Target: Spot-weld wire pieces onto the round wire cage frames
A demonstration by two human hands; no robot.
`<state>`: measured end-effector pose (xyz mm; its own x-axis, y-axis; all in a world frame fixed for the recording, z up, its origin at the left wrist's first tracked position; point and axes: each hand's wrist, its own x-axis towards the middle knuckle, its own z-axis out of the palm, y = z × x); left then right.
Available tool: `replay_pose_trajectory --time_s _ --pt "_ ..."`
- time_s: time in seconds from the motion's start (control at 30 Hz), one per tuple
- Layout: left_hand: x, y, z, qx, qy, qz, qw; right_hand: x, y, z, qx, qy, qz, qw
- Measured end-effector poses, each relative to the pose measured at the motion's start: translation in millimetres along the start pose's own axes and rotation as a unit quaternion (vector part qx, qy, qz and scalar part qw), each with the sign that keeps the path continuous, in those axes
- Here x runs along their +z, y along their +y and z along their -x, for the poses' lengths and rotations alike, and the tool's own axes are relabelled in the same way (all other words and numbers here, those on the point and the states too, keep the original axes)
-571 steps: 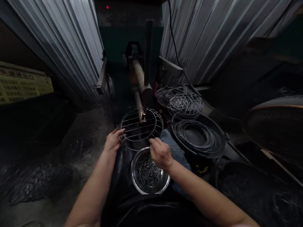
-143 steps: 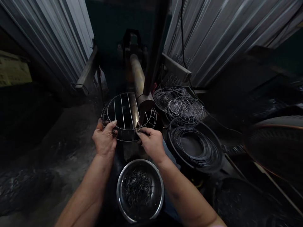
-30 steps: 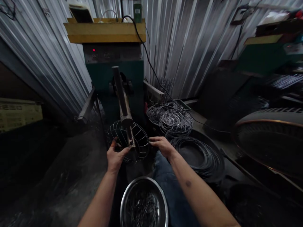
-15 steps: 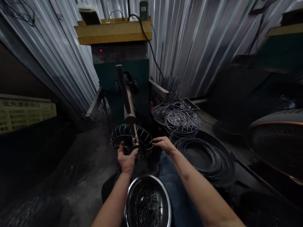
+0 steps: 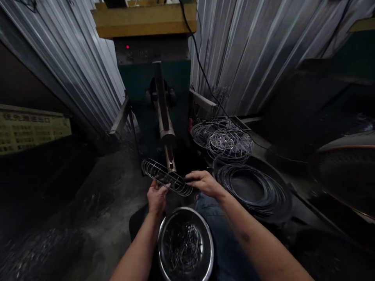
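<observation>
A round wire basket [image 5: 154, 168] with curved ribs is tilted nearly edge-on at the lower tip of a spot welder's metal arm [image 5: 170, 158]. My left hand [image 5: 157, 198] grips its lower left side, thumb on the near wire and fingers behind. At the basket's right end my right hand [image 5: 205, 182] is closed, fingertips pinched at the rim; whether a small piece is also between them cannot be seen. Below my hands, a steel bowl [image 5: 211, 244] rests by my legs, holding many short bent wire pieces [image 5: 187, 248].
The green welding machine [image 5: 125, 84] stands ahead, with a yellow shelf [image 5: 143, 26] on top. To the right lie stacked wire grids [image 5: 230, 143] and a coil of wire rings [image 5: 271, 195]. A black cable [image 5: 202, 72] hangs down. A yellow crate [image 5: 35, 130] is at left.
The basket has turned from facing upward to a steep, nearly edge-on tilt, and sits slightly lower at the welder's tip. Both hands moved with it. The camera view has dipped downward.
</observation>
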<state>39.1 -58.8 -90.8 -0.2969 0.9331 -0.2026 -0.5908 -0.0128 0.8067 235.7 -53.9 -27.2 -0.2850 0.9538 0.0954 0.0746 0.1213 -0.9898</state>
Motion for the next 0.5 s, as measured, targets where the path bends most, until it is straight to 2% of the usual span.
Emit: replay_pose_trajectory --time_s 0.13,0.33,0.5 --pt "8.6 2.6 2.2 -0.07 0.0 0.04 0.997 4.3 -14.9 -4.4 0.023 0.038 0.007 0.999" --pt "12.1 -8.6 -5.7 -0.099 -0.006 0.057 0.993 9.2 -24.3 -14.2 0.053 0.119 0.031 0.991" --pt "16.2 -18.6 -5.3 -0.149 -0.008 0.092 0.985 16.5 -36.3 -23.4 0.057 0.127 0.038 0.99"
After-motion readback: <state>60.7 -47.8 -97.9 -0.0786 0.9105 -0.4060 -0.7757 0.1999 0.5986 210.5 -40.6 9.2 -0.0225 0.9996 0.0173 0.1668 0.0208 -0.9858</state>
